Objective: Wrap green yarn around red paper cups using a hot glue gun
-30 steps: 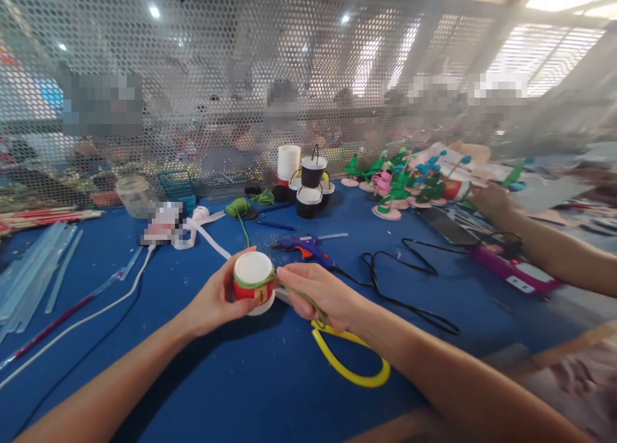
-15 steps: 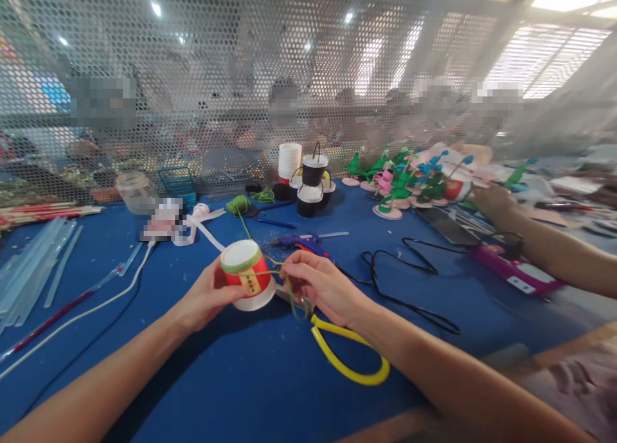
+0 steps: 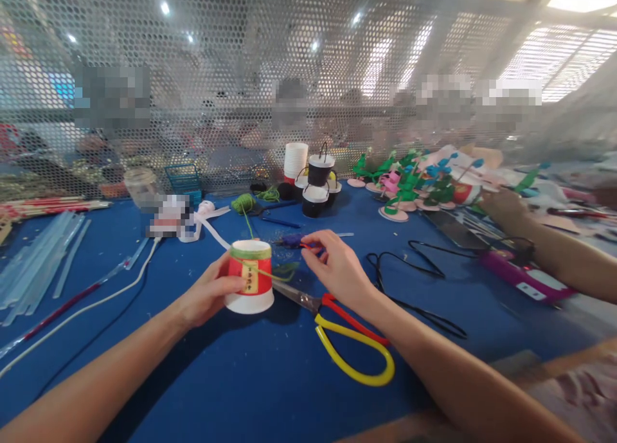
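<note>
Upturned red cup [image 3: 249, 277], green-corded [image 3: 263, 274]

The cup [image 3: 249, 276], tilted with its white base toward the camera a second ago, now stands mouth-down on the surface [image 3: 193, 379]. The right hand [image 3: 337, 269] has lifted off the scissors [image 3: 347, 340], baring their red handle.
</note>
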The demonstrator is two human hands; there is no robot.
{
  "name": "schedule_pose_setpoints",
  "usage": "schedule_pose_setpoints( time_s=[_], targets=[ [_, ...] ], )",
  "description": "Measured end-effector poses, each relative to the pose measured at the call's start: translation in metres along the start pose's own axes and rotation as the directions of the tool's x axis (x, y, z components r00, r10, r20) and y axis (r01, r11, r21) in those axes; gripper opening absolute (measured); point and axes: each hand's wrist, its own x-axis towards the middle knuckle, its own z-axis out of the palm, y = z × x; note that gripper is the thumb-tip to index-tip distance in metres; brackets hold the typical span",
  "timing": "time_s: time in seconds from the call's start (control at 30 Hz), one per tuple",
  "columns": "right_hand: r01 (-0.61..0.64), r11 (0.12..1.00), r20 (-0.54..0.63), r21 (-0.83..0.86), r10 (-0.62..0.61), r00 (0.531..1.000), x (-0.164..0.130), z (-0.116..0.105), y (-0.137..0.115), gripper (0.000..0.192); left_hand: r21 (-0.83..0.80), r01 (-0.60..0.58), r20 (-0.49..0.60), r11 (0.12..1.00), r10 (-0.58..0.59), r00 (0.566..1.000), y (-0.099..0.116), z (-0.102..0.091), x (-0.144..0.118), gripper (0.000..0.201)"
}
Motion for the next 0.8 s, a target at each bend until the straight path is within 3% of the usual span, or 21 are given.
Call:
schedule_pose_setpoints(
  time_s=[0.1,0.2,0.37,0.43,0.57,0.67,0.8],
  targets=[
    [0.186,0.978,0.030,0.096,-0.190,0.981,-0.008,-0.001,-0.015,0.010,0.098,-0.018,-0.051,0.995,0.024,0.998,-0.002,0.005,0.001,0.049],
    [0.232,0.963,0.070,0.134,-0.242,0.968,-0.017,0.005,-0.027,0.010,0.198,-0.034,-0.117,0.980,0.058,0.991,-0.004,0.010,0.001,0.051],
    [0.069,0.984,0.157,0.164,-0.095,0.983,-0.021,0.015,-0.026,0.011,0.252,-0.035,-0.135,0.967,0.071,0.988,-0.007,0.016,0.001,0.051],
    [0.073,0.981,0.179,0.177,-0.105,0.978,-0.021,0.015,-0.025,0.013,0.270,-0.040,-0.133,0.962,0.078,0.988,-0.007,0.016,0.002,0.050],
    [0.123,0.959,0.109,0.254,-0.154,0.982,-0.021,0.008,-0.027,0.015,0.316,-0.008,-0.141,0.949,0.056,0.988,-0.008,0.015,0.001,0.047],
    [0.001,0.952,0.152,0.307,-0.051,0.987,-0.020,0.001,-0.030,0.014,0.317,0.022,-0.151,0.948,0.028,0.988,-0.008,0.015,0.001,0.048],
    [-0.171,0.915,0.283,0.366,0.065,0.957,-0.018,-0.003,-0.029,0.007,0.262,0.048,-0.144,0.964,-0.010,0.990,-0.008,0.015,0.001,0.050]
  ],
)
